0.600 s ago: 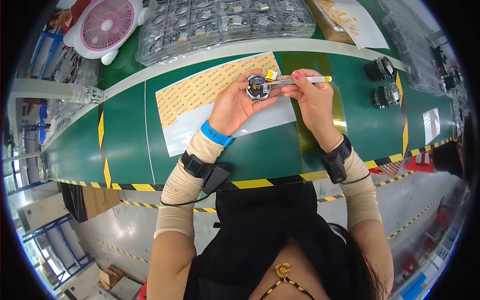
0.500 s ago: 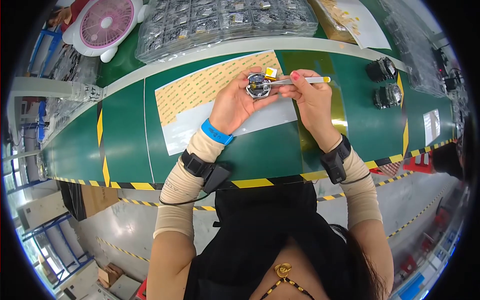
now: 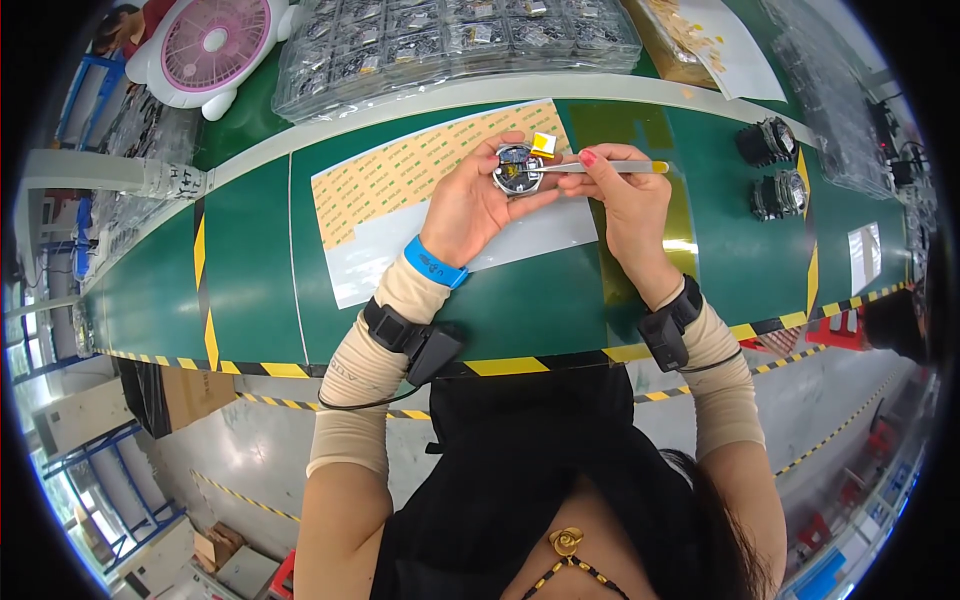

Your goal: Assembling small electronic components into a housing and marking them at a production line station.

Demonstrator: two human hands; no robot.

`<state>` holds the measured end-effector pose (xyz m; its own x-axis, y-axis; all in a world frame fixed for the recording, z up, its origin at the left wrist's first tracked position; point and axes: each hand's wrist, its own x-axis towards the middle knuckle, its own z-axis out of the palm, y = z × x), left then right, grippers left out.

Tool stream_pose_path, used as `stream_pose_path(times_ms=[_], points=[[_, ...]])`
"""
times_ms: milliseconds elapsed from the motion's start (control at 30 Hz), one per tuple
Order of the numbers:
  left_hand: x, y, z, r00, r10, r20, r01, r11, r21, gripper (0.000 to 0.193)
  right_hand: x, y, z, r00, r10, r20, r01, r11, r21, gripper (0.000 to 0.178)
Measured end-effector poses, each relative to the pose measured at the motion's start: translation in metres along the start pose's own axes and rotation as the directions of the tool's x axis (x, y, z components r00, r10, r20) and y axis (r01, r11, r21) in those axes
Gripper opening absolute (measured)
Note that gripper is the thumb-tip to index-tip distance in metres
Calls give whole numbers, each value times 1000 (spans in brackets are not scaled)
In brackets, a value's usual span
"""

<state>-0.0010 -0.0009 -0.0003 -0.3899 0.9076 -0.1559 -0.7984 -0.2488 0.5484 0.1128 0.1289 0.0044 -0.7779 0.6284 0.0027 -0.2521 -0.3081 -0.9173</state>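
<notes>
Held in my left hand (image 3: 468, 208) is a small round electronic module (image 3: 517, 181), its inner parts facing up. A flap with a yellow and white face (image 3: 543, 146) sticks out from its upper right edge. My right hand (image 3: 625, 195) pinches a pair of metal tweezers (image 3: 600, 168), whose tip rests at or just over the middle of the module; exact contact is too small to tell. Below both hands lies a sheet of tan backing paper with rows of small green print (image 3: 380, 190), its lower part white.
Stacked clear plastic trays (image 3: 455, 50) of similar modules stand at the back. A pink and white fan (image 3: 213, 45) is at the far left. Two dark round parts (image 3: 777, 194) sit on the right of the green bench (image 3: 490, 310), near a yellow translucent film (image 3: 640, 225). Striped tape edges the bench.
My right hand and the tweezers have shifted slightly right, and the tweezers lie a little flatter. The module has turned slightly in my left hand, which stays in place.
</notes>
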Motion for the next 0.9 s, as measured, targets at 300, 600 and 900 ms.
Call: stream_pose_path(times_ms=[300, 600, 900], points=[[1, -3, 3, 987, 89, -134, -52, 965, 259, 32, -10, 1, 7, 978, -181, 103, 198, 963, -184, 14], [1, -5, -2, 976, 141, -164, -82, 943, 321, 34, -10, -11, 4, 948, -312, 56, 317, 928, -198, 12], [-3, 0, 5, 996, -31, -85, 51, 966, 255, 31, 0, -17, -10, 829, -505, 242, 522, 541, -659, 19]])
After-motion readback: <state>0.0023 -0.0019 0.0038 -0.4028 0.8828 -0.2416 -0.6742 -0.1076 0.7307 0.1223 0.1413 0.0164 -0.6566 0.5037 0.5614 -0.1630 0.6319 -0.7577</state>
